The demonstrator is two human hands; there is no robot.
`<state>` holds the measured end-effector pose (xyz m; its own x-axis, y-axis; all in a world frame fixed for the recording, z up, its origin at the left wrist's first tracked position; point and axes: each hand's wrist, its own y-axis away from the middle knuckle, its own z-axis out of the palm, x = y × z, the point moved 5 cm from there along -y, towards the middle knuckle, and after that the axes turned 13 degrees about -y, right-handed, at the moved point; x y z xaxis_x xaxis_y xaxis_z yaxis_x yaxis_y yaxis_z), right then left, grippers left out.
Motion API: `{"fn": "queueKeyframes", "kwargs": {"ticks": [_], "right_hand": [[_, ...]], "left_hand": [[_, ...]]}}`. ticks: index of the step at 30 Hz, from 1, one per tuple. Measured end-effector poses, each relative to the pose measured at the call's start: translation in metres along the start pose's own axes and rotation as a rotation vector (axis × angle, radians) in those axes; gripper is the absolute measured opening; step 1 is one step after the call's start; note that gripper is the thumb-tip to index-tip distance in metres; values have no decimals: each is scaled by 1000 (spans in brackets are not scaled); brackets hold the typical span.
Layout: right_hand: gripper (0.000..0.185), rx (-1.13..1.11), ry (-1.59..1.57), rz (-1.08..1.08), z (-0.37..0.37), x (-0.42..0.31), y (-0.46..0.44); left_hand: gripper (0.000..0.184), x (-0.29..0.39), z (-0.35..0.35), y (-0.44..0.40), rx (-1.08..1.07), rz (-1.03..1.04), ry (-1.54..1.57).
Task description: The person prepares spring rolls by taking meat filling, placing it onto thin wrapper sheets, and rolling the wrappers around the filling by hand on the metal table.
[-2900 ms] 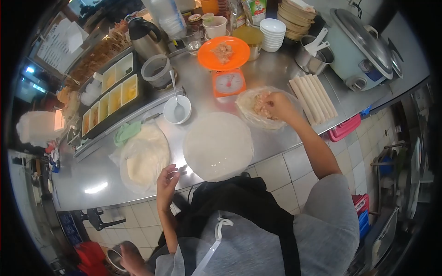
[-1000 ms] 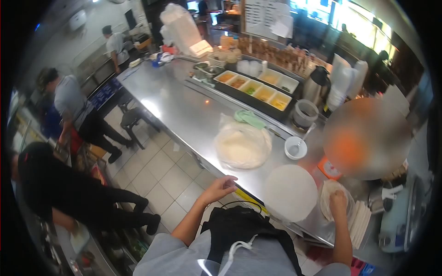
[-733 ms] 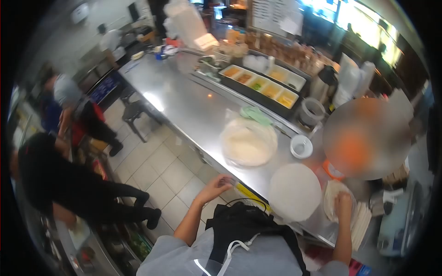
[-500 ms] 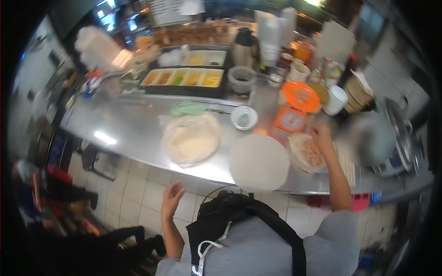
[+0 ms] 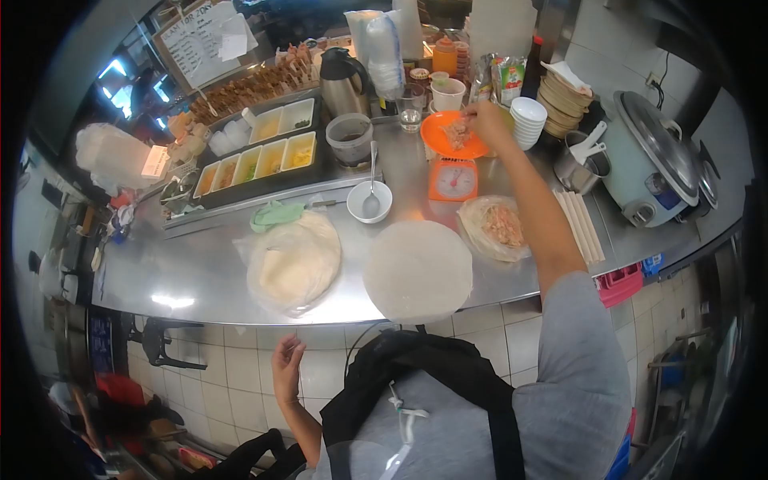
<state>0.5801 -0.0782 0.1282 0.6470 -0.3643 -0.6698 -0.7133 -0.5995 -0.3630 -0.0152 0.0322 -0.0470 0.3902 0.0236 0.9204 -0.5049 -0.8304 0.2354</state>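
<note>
My right hand (image 5: 487,122) reaches over the orange plate (image 5: 432,145) at the edge of a small pile of pale pink raw meat (image 5: 458,134). Its fingers point down and look pinched together; what they hold, if anything, is hidden. The plate sits on an orange kitchen scale (image 5: 454,181). Below my right forearm, an opened plastic bag of the same meat (image 5: 502,226) lies on the counter. My left hand (image 5: 287,368) hangs in front of the counter edge, fingers loosely curled and apart, holding nothing. Between the bags lies a round pale sheet (image 5: 418,270).
A plastic bag of pale round sheets (image 5: 294,262) lies left, beside a green cloth (image 5: 276,215). Behind are a white bowl with a spoon (image 5: 369,202), topping trays (image 5: 256,164) and a thermos jug (image 5: 345,84). Rolled sticks (image 5: 579,226) and a rice cooker (image 5: 652,172) stand right.
My right hand has moved up and away from near the meat bag to the orange plate. My left hand has stayed low, off the counter. The view has turned.
</note>
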Motion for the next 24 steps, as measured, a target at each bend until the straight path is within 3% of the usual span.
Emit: {"fn": "queueKeyframes", "kwargs": {"ticks": [2, 4, 8, 17, 19, 24], "right_hand": [[23, -15, -2, 51, -2, 16, -1], [22, 52, -233, -68, -2, 51, -19], [27, -22, -166, 28, -4, 84, -20], [47, -169, -187, 1, -8, 40, 10], [58, -209, -194, -41, 1, 40, 9], [62, -242, -255, -80, 24, 38, 2]], "left_hand": [[38, -12, -7, 3, 6, -12, 3], [38, -17, -11, 4, 1, -22, 11], [39, -11, -13, 0, -15, -25, -5], [39, 18, -2, -6, -55, 4, -93], [41, 19, -2, -4, -54, 25, -117], [40, 21, -7, 8, 0, 7, -143]]}}
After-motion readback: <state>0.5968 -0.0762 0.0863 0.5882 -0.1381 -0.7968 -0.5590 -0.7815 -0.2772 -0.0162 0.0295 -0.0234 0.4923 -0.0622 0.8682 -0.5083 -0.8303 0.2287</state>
